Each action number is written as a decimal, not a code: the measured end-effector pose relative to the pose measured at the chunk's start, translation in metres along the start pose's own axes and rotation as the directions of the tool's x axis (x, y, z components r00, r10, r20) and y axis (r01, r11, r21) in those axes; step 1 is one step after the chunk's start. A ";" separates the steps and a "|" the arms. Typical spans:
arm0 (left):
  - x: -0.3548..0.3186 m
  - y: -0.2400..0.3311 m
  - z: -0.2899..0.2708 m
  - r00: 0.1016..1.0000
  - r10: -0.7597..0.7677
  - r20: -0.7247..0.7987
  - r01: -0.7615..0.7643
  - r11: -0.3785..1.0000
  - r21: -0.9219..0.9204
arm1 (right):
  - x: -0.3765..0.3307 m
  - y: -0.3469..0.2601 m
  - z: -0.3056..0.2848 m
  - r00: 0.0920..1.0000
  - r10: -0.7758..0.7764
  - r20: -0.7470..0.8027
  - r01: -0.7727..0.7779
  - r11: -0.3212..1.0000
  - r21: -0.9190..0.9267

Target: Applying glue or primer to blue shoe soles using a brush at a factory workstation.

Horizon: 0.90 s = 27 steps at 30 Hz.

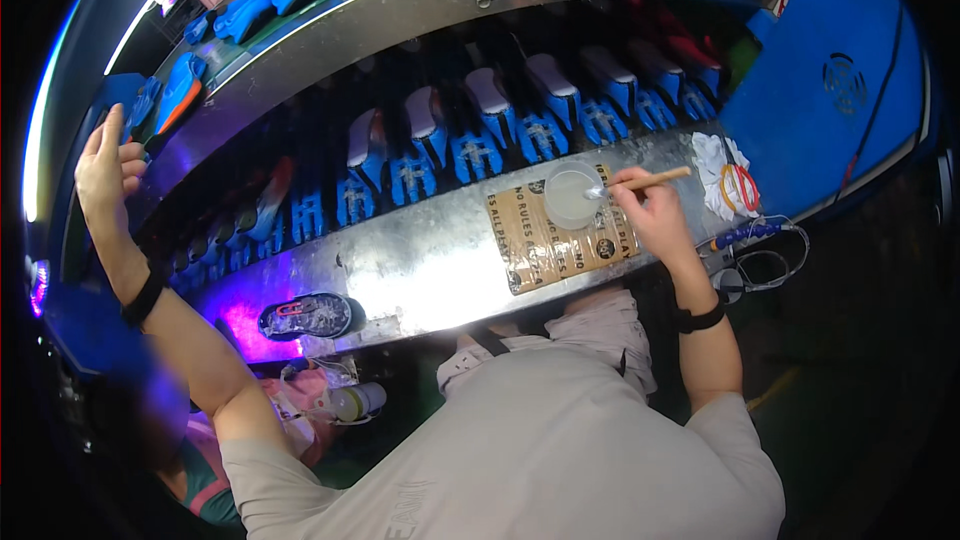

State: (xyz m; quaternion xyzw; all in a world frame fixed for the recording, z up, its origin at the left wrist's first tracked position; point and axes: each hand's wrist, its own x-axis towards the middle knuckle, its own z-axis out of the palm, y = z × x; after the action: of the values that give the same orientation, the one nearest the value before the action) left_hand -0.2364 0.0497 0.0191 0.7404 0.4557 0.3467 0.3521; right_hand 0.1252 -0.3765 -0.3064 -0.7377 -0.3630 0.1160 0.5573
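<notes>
My right hand (655, 215) is closed round the wooden handle of a brush (668, 176). The brush's head reaches over the right rim of a round translucent tub (568, 212) with whitish liquid in it. Under the tub lies a flat piece of printed brown cardboard (530, 258) on the metal bench (420, 250). Raised at the far left, my left hand (108, 172) has its fingers apart, with nothing visible in it. Nearest to it is a blue and orange shoe-shaped piece (180, 95) by the upper shelf.
A dark laced shoe (308, 317) sits at the bench's left front. Blue holders with shoe-shaped pieces (487, 100) line the machine behind. To the right lie white cloth gloves (712, 165), an orange-red ring (740, 190) and looped cables (790, 250). Another person (205, 450) is at lower left.
</notes>
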 end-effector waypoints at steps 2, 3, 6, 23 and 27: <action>0.030 -0.027 -0.015 0.945 0.088 -0.315 0.020 0.946 0.325 | 0.004 -0.016 0.005 0.997 0.040 0.062 -0.035 0.996 -0.085; 0.020 -0.021 0.014 0.940 0.073 -0.334 0.098 0.878 0.468 | 0.007 -0.020 0.006 0.991 0.088 0.105 -0.069 0.982 -0.174; 0.038 -0.061 0.013 0.987 -0.162 0.013 0.161 0.985 0.064 | 0.012 -0.009 0.016 0.990 0.069 0.122 -0.035 0.965 -0.259; -0.260 -0.160 0.200 0.733 -0.180 0.656 0.677 0.103 -0.729 | -0.010 0.000 0.027 0.998 0.059 0.001 -0.059 0.992 0.108; -0.301 -0.204 0.224 0.552 0.115 0.826 0.773 -0.440 -0.456 | -0.016 -0.007 0.032 0.997 0.072 0.008 -0.072 0.990 0.117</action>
State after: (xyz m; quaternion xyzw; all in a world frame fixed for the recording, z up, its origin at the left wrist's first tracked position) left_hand -0.2407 -0.2042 -0.3239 -0.0104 0.1105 0.1535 0.9819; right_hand 0.0923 -0.3629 -0.3152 -0.7160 -0.3299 0.1587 0.5944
